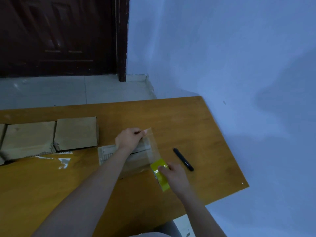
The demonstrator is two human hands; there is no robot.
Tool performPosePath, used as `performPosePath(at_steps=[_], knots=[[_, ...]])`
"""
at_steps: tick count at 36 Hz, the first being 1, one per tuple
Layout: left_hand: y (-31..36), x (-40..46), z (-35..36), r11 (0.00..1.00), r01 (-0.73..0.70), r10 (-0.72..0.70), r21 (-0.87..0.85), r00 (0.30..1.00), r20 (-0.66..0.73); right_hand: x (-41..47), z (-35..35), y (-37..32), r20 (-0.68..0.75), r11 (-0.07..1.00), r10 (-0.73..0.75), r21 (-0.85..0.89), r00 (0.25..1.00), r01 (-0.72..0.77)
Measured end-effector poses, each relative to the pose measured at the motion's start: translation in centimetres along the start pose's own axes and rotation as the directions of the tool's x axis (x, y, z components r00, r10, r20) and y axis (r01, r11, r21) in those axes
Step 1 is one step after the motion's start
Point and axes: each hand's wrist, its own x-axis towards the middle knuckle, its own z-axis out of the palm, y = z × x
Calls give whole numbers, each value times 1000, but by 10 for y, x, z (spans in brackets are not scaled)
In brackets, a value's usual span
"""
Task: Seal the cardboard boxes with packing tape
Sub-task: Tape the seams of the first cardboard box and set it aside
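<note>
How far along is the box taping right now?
Done, apparently: two cardboard boxes lie closed at the table's left, though their tape isn't visible. In hand: the left hand pinches the free end of a clear tape strip stretched over the current box, while the right hand holds the yellow tape roll. Left: press the strip down and cut it. A black pen lies nearby.

We see a black pen (pixel 183 159) lying flat on an orange-brown wooden table (pixel 196 120), just right of where the grip falls. Scraps of torn white film (pixel 64 161) cling to the tabletop well to the left. Beyond the table lie pale floor tiles (pixel 68 89), a dark wooden door (pixel 58 35) and a blue-tinted wall (pixel 222 48).
</note>
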Motion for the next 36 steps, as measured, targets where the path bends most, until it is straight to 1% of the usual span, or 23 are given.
performPosePath(at_steps=[3,8,15,23,28,36], knots=[[0,1,1,1000,11,-11,10,1000,13,0,0,2,-8,1000,-3,15,1000,3],[1,2,1,999,22,-22,26,1000,-6,2,0,2,-5,999,-8,34,1000,9],[4,0,0,997,23,-24,68,1000,10,0,6,1,-3,995,38,90,999,-38],[4,0,0,998,34,-34,53,999,10,-4,7,2,9,992,44,120,999,-45],[4,1,0,998,44,-45,33,999,10,-3,6,4,-14,993,14,114,1000,-13],[5,0,-1,996,46,-48,74,998,33,3,13,10,48,974,84,209,995,-92]])
